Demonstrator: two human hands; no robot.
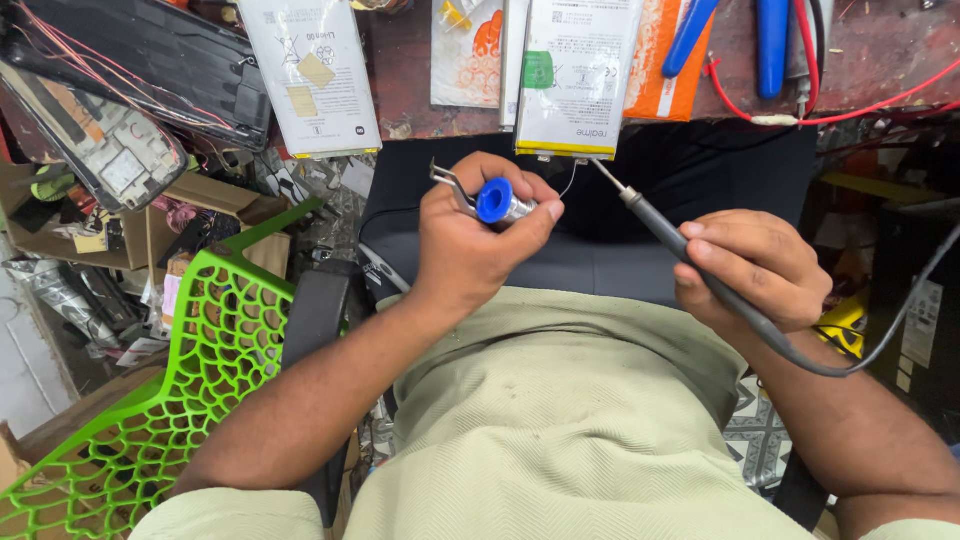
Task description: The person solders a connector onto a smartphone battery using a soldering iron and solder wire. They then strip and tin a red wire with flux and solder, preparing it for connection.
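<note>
While the left hand (pixel 468 243) curls shut around one small spool of solder wire with a blue plastic core (pixel 497 201) and one pair of bent metal tweezers (pixel 449 183), a thin strand runs from the spool up toward the bench edge, too fine to follow to its end. One slim grey soldering iron (pixel 655 222) lies pinched between thumb and fingers of the right hand (pixel 752 268), its tip just below the yellow lower edge of a flat white phone battery (pixel 577 75); whether tip and battery touch cannot be told. Its dark cable loops off to the right and out of view. Two white batteries of this kind hang over the dark red workbench (pixel 405 65), the second (pixel 312 72) to the left. Two blue-handled tools (pixel 727 35) are cut off by the upper edge. One green lattice plastic chair (pixel 165 400) stands at lower left, partly cropped, beside a heap of phone parts too jumbled to count.
</note>
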